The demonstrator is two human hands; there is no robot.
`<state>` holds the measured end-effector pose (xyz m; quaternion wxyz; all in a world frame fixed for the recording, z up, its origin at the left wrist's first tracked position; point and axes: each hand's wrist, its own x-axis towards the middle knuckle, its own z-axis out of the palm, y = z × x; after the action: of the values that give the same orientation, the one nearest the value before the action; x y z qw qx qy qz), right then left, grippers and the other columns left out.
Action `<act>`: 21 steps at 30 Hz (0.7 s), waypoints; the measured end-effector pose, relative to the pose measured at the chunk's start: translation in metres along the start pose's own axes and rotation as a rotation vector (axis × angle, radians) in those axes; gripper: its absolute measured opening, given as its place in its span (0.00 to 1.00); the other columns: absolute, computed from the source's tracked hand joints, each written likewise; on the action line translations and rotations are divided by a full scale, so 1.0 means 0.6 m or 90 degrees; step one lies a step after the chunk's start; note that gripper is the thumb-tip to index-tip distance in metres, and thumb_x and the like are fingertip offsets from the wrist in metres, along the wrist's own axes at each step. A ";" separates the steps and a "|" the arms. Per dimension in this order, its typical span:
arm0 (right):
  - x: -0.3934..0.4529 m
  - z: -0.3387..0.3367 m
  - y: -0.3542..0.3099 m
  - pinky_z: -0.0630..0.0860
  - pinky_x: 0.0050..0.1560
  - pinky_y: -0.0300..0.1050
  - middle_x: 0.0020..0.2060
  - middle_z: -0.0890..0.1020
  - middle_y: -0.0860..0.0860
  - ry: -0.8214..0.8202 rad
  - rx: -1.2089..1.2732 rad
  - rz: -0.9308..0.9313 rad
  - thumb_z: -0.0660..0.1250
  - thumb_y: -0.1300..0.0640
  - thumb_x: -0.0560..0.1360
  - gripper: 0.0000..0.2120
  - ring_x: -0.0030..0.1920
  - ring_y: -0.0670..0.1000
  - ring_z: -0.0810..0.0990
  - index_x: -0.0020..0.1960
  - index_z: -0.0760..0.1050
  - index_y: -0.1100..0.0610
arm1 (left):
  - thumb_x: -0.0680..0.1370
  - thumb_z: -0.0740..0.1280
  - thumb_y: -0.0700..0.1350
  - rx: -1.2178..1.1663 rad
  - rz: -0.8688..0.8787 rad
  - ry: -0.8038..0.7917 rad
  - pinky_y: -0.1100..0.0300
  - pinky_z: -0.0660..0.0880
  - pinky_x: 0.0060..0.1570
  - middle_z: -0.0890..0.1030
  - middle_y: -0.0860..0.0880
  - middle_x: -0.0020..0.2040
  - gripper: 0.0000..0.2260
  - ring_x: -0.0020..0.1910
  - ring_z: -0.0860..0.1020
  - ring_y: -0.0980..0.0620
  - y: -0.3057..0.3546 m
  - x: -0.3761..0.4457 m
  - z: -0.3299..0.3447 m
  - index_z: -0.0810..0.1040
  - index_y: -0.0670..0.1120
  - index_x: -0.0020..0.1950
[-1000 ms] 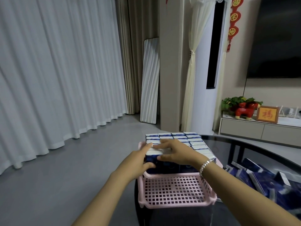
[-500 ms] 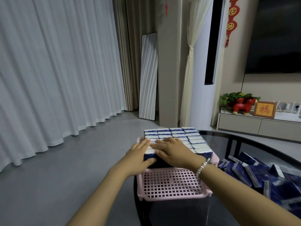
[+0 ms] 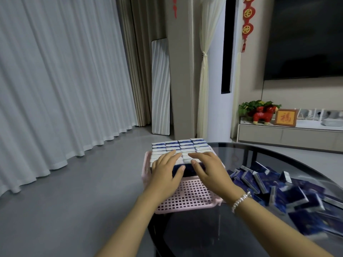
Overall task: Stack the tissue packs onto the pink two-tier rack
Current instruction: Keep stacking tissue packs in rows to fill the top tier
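On my feed the dark glass table point(image 3: 278, 164) fills the lower right, and the view has swung a little since half a second ago, so more of the tabletop and the loose heap now shows. The pink two-tier rack point(image 3: 187, 197) sits at the table's left edge; I see its perforated top tray, bare at the near end, while the lower tier is hidden. A block of stacked tissue packs point(image 3: 181, 147) stands in tidy rows on the far part of that tray, where it stood a moment ago. To the right of the rack, a loose pile of dark blue tissue packs point(image 3: 289, 190) lies jumbled on the glass, partly blurred.

Both hands rest on the near rows of the block. Earlier they lay close together, the right overlapping toward the left; now they sit apart with a gap of white pack tops between them. The left hand point(image 3: 166, 169) lies flat, fingers straight on the tops, thumb down against the dark front face. The right hand point(image 3: 207, 167) does the same, fingers extended and pressing, grasping nothing that I can see. A beaded bracelet point(image 3: 241, 200) circles the right wrist.
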<state>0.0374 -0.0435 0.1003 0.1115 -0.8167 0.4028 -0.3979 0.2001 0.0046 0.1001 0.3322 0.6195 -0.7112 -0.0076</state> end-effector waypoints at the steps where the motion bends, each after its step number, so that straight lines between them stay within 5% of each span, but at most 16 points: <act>1: -0.014 -0.011 0.009 0.69 0.61 0.44 0.55 0.79 0.47 0.016 -0.001 0.002 0.59 0.51 0.79 0.15 0.58 0.43 0.71 0.64 0.74 0.50 | 0.81 0.57 0.52 -0.014 0.014 0.004 0.62 0.46 0.71 0.61 0.56 0.75 0.20 0.74 0.55 0.58 0.018 -0.002 0.011 0.63 0.54 0.74; 6: -0.085 -0.067 0.074 0.66 0.50 0.36 0.50 0.79 0.42 0.066 -0.018 0.059 0.60 0.54 0.79 0.12 0.52 0.43 0.71 0.60 0.76 0.52 | 0.81 0.60 0.49 -0.048 0.067 0.012 0.66 0.53 0.64 0.69 0.55 0.69 0.17 0.69 0.63 0.57 0.098 -0.011 0.092 0.69 0.52 0.70; 17: -0.199 -0.132 0.281 0.69 0.52 0.40 0.50 0.81 0.47 0.074 -0.115 0.244 0.61 0.53 0.78 0.11 0.53 0.49 0.74 0.58 0.77 0.53 | 0.81 0.60 0.49 -0.155 0.011 -0.145 0.59 0.62 0.69 0.71 0.52 0.68 0.18 0.68 0.68 0.53 0.199 -0.002 0.316 0.70 0.47 0.70; 21: -0.212 -0.130 0.339 0.67 0.59 0.45 0.55 0.78 0.47 0.054 -0.176 0.269 0.61 0.50 0.78 0.14 0.58 0.51 0.72 0.61 0.76 0.51 | 0.81 0.58 0.49 -0.135 -0.051 -0.151 0.60 0.56 0.71 0.63 0.50 0.74 0.20 0.74 0.60 0.52 0.207 0.015 0.374 0.66 0.46 0.73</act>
<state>-0.1813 -0.0701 -0.0218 0.0622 -0.7048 0.6192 -0.3405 -0.0169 -0.0646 -0.0180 0.3088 0.6033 -0.7157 -0.1690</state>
